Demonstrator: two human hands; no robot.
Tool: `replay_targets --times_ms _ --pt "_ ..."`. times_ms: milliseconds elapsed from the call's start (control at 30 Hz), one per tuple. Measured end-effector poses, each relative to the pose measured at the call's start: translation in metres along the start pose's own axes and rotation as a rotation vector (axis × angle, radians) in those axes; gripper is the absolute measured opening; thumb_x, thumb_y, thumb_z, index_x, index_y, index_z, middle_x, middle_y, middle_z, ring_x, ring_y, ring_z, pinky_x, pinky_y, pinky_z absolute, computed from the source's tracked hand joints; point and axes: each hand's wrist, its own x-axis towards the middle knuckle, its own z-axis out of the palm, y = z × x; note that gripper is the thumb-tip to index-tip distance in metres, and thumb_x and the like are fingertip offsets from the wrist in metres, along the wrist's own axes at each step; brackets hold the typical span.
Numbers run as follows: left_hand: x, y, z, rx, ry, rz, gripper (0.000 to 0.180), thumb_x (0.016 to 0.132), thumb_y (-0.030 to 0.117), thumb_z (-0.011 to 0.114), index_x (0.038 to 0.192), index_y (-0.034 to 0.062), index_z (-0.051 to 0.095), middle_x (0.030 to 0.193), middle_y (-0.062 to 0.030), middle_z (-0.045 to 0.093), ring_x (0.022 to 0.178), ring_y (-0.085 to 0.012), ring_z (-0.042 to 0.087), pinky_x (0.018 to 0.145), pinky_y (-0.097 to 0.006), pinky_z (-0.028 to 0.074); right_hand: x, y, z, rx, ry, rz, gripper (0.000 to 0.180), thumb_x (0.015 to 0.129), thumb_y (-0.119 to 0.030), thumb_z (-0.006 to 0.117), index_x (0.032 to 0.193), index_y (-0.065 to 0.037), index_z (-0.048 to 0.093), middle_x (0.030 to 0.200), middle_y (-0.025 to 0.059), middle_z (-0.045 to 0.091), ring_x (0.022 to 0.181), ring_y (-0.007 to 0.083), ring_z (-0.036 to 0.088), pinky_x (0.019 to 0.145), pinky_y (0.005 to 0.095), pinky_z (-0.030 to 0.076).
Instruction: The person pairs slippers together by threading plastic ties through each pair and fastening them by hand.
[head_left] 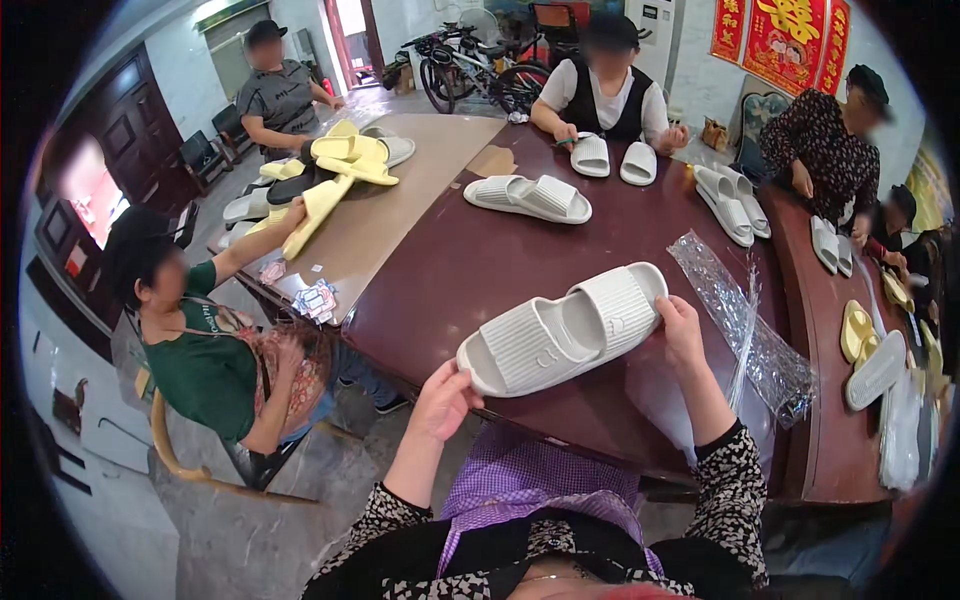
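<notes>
Light grey ribbed slippers [525, 350], one pair: were held up over the near edge of a dark red table [415, 300]. Left hand [446, 402]: thumb and fingers pinched the pair's left end. Right hand [681, 335]: fingers gripped its right end. Clear plastic wrap [722, 292]: lay just beside the right hand. Second grey pair [545, 198]: lay beyond, on the table. Yellow slippers [322, 208]: lay heaped at left, near a seated co-worker [200, 350].

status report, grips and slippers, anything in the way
Left grip, right grip on opposite ends. Pale slippers held between. Clear plastic rightward, seemingly not obstructing.
</notes>
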Motion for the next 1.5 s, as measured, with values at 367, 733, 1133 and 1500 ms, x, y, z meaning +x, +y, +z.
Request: replay_targets --times_ms 367,733,1133,1500 --pt "0.028 0.027 -0.013 0.267 0.217 0.318 0.034 0.083 0.003 0.049 0.115 -0.0075 0.052 0.110 -0.0125 0.058 0.102 -0.0209 0.055 0.091 -0.032 0.042 -0.001 -0.007 -0.084 -0.438 0.210 -0.170 0.027 0.086 -0.023 0.053 0.092 0.002 0.062 0.075 0.0022 0.058 0.069 0.0116 0.050 0.061 0.0276 0.041" --pt "0.144 0.029 0.056 0.641 -0.043 0.242 0.035 0.088 0.011 0.056 0.118 -0.0074 0.052 0.110 -0.0124 0.060 0.099 -0.0170 0.056 0.088 -0.027 0.043 0.025 -0.040 -0.033 -0.632 -0.005 -0.403 0.032 0.084 -0.023 0.056 0.100 0.004 0.062 0.094 0.0129 0.066 0.090 0.0202 0.060 0.079 0.0299 0.046" --pt "0.135 -0.027 0.089 0.771 -0.203 0.351 0.032 0.089 0.013 0.057 0.116 -0.0034 0.054 0.111 -0.0093 0.058 0.100 -0.0152 0.055 0.085 -0.027 0.043 -0.048 -0.001 -0.085 -0.780 0.152 -0.325 0.023 0.081 -0.017 0.063 0.097 -0.001 0.063 0.086 0.0108 0.066 0.076 0.0181 0.061 0.069 0.0281 0.048" --pt "0.093 -0.073 0.094 0.761 -0.269 0.202 0.024 0.088 0.010 0.057 0.109 -0.0027 0.057 0.102 -0.0054 0.058 0.087 -0.0086 0.053 0.077 -0.021 0.043 -0.078 0.044 -0.205 -1.113 0.557 -0.033 0.021 0.077 -0.019 0.065 0.087 -0.001 0.067 0.077 0.0150 0.066 0.073 0.0243 0.064 0.068 0.0327 0.048"
